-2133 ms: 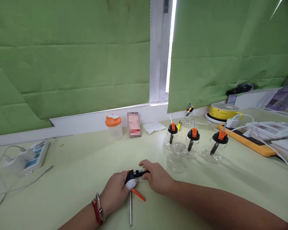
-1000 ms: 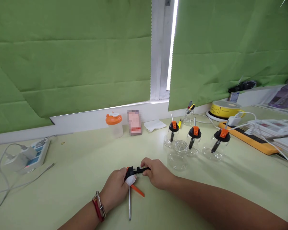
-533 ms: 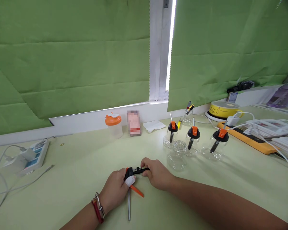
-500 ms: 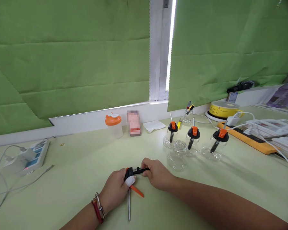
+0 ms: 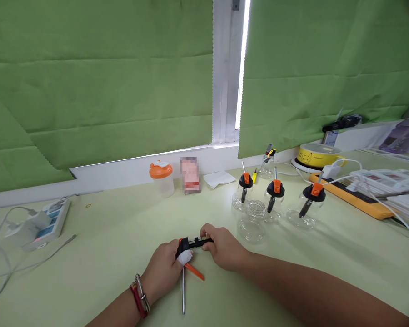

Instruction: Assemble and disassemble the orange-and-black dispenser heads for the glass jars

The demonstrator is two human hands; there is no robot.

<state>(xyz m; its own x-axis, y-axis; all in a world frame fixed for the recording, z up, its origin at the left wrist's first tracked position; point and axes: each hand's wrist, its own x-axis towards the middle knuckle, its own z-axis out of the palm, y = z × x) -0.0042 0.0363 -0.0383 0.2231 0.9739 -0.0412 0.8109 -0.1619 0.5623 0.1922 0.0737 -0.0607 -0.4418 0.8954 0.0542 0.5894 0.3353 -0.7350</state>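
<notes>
My left hand, with white tape round one digit, is closed round a black bottle lid. From the lid a black stem runs to the right. My right hand pinches the far end of that stem, and its fingers hide the tip. An orange lever sticks out below my left hand. Beside the lever, a metal rod points toward the near side; its upper end is hidden by the hand. A clear open jar stands just beyond my right wrist.
Three jars with black-and-orange lids stand at the right. Behind are an orange-lidded shaker cup, a paper tissue and a jar of screwdrivers. Power strips lie left and right, with loose cables.
The right fingers have shifted very slightly on the stem. Otherwise the hands and the lid stay in place.
</notes>
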